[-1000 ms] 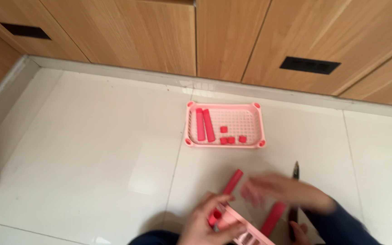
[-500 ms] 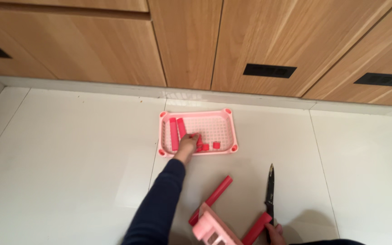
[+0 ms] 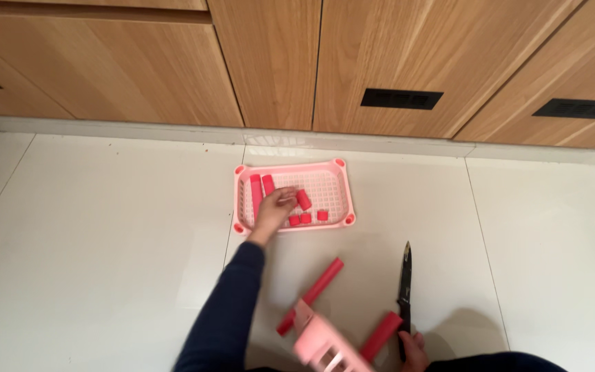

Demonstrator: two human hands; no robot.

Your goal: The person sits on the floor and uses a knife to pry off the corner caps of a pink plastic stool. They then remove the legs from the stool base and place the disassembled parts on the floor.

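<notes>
Glossy white tiled floor [image 3: 91,227] below light wooden cabinets [image 3: 270,62] with dark slot handles [image 3: 401,99].

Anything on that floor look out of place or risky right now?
Yes: a black knife lies on the tiled floor with its blade bare, beside the right hand. The left hand reaches into the pink basket. Nothing looks spilled or broken.

I see wooden cabinets [image 3: 270,62] with dark slot handles [image 3: 401,98] along the back, above a pale tiled floor [image 3: 91,227].
</notes>
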